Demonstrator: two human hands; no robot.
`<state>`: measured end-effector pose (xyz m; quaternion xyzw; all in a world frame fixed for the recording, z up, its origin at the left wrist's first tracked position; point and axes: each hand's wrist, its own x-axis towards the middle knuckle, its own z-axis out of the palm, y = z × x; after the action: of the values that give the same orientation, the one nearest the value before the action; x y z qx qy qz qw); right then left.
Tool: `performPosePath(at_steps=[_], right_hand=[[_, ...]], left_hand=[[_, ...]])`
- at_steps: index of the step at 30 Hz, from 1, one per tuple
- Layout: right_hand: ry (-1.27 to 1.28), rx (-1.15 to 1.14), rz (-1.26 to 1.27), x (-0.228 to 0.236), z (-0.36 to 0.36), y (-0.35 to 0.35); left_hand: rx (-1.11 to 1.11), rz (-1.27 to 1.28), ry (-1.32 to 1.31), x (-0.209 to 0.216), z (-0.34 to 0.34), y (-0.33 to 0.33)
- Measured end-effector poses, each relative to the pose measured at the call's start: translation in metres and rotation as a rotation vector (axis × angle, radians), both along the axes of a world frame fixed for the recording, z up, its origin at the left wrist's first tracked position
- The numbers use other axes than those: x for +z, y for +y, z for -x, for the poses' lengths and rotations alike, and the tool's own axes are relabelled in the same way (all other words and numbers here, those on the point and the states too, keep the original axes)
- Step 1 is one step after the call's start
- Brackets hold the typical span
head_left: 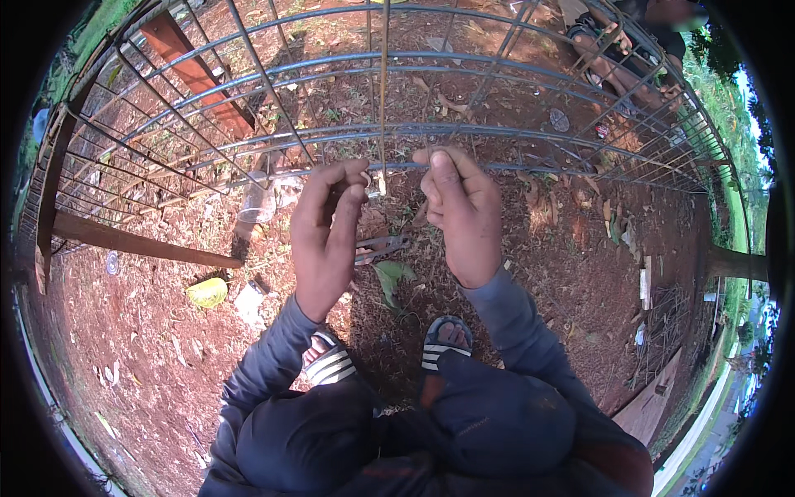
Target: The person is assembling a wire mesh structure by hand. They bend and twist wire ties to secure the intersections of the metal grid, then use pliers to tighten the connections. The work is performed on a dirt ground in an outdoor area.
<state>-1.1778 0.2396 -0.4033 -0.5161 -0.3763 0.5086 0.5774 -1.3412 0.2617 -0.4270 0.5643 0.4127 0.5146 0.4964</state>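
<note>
A frame of thin steel bars (315, 58) tied into a grid stands in front of me. At its near horizontal bar, my left hand (323, 236) has its thumb and fingers curled together just left of a rusty upright bar (383, 91). Across from it, my right hand (465, 211) pinches thumb against forefinger beside the same horizontal bar. Whatever either pinch holds is too thin or hidden to make out. On the ground between my hands lies a tool that looks like pincers (383, 248), with a green leaf (392, 282) just below it.
Wooden planks (149, 240) support the frame at the left, one reddish (199, 74). A clear plastic cup (257, 203) lies among dry leaves on red soil. Another person (625, 58) crouches beyond the bars at upper right. A yellow leaf (207, 292) lies at left; a board (652, 402) lies lower right.
</note>
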Motion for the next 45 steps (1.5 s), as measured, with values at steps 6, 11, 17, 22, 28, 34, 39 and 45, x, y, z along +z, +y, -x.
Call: performPosePath(at_steps=[6, 11, 17, 22, 28, 34, 39, 45], right_hand=[[-0.002, 0.046, -0.042, -0.007, 0.025, -0.008], [-0.013, 0.024, -0.038, -0.011, 0.04, -0.017], [0.134, -0.015, 0.026, -0.01, 0.053, -0.022], [0.156, 0.029, 0.082, -0.007, 0.057, -0.027], [0.143, 0.023, 0.107, -0.007, 0.059, -0.026], [0.07, 0.086, 0.162, -0.013, 0.059, -0.021], [0.468, 0.554, 0.413, -0.028, 0.042, -0.02], [0.81, 0.956, 0.662, -0.081, 0.022, -0.063]], left_hand=[[-0.294, 0.423, -0.383, 0.012, 0.001, 0.016], [-0.297, 0.506, -0.583, 0.007, 0.001, 0.005], [-0.146, 0.432, -0.74, 0.009, -0.005, -0.002], [-0.104, 0.343, -0.706, 0.015, -0.014, -0.005], [-0.082, 0.304, -0.641, 0.017, -0.012, -0.006], [-0.183, 0.365, -0.562, 0.013, 0.008, 0.003], [-0.089, 0.285, -0.938, 0.01, 0.031, 0.025], [0.035, -0.096, -1.041, 0.026, 0.127, 0.062]])
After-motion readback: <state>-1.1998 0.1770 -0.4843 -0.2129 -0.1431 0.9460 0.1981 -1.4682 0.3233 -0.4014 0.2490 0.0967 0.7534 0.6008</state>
